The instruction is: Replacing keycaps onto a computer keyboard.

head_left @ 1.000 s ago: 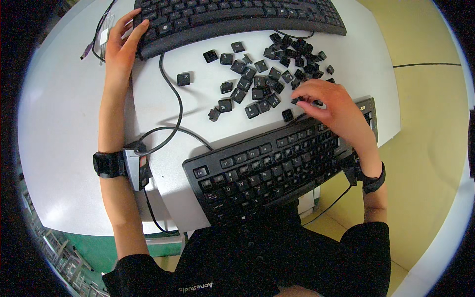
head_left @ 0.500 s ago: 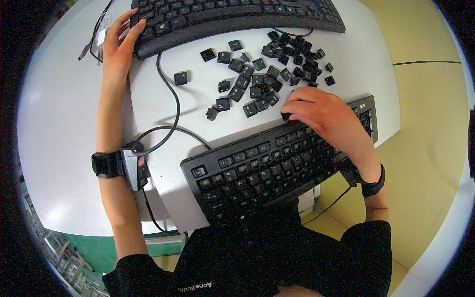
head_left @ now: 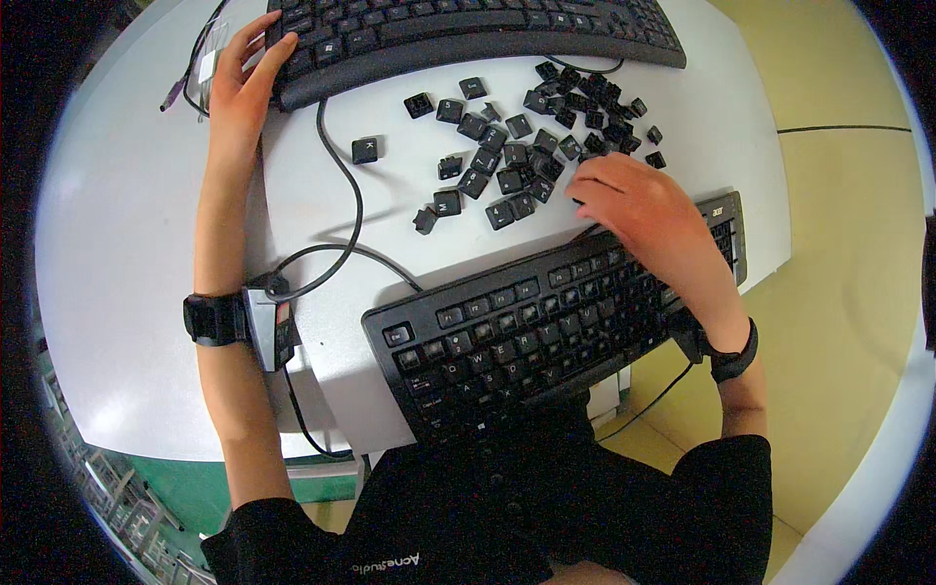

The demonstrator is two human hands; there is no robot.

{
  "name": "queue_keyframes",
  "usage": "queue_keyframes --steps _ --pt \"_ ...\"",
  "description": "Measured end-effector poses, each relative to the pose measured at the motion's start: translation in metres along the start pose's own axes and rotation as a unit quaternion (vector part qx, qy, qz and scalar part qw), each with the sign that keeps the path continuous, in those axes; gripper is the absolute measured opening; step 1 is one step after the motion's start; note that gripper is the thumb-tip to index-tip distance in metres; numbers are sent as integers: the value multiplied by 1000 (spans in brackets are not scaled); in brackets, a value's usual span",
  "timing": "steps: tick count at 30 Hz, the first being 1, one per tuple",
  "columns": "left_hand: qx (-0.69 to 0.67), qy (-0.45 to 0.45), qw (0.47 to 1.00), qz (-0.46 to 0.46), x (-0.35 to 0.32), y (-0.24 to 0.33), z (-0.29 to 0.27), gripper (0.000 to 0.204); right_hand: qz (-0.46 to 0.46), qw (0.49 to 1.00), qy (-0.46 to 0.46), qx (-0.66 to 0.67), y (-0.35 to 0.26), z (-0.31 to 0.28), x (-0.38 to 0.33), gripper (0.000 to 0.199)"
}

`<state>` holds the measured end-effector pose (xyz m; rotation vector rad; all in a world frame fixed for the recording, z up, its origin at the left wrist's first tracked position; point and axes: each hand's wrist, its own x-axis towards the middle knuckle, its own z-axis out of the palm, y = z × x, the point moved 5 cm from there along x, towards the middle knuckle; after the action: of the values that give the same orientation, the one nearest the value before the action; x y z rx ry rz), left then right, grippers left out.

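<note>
Resting your right hand (head_left: 634, 200) on the top edge of the near keyboard (head_left: 546, 331), you have its fingers curled down toward the loose keycaps (head_left: 526, 146). Whether those fingers pinch a cap cannot be told, as the back of the hand hides the tips. The near keyboard lies tilted on the white bench (head_left: 127, 244), its lower edge hanging over the bench edge toward your body.

The keycaps are scattered just beyond the near keyboard, between it and the far keyboard (head_left: 468, 34). They are thickest above your right hand, near the far keyboard's right end. One lone cap (head_left: 365, 150) sits apart from the pile, to its left and just beside the cable (head_left: 341, 224). That cable runs down from the far keyboard and loops left of the near keyboard.

Your left hand (head_left: 239, 83) lies open, fingers spread flat against the left end of the far keyboard, gripping nothing. A black wristband (head_left: 210, 319) with a small device sits on your left forearm, left of the near keyboard. Another dark band (head_left: 731, 363) circles your right wrist, at the near keyboard's right end.
</note>
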<state>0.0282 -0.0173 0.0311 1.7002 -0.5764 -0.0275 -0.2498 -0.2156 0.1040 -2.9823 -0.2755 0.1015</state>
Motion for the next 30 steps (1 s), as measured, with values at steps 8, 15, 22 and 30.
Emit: queue_keyframes --steps 8,15,22,30 --pt "-7 -11 1000 8 -1 -1 0 39 44 980 18 194 13 3 0 12" --pt "-17 -22 1000 14 1 -1 1 38 48 985 76 146 23 1 4 11" --pt "-27 -10 999 34 2 -2 -2 40 -9 994 53 93 12 3 25 14" --pt "16 -8 1000 22 2 -2 1 37 -3 997 50 58 8 6 27 17"
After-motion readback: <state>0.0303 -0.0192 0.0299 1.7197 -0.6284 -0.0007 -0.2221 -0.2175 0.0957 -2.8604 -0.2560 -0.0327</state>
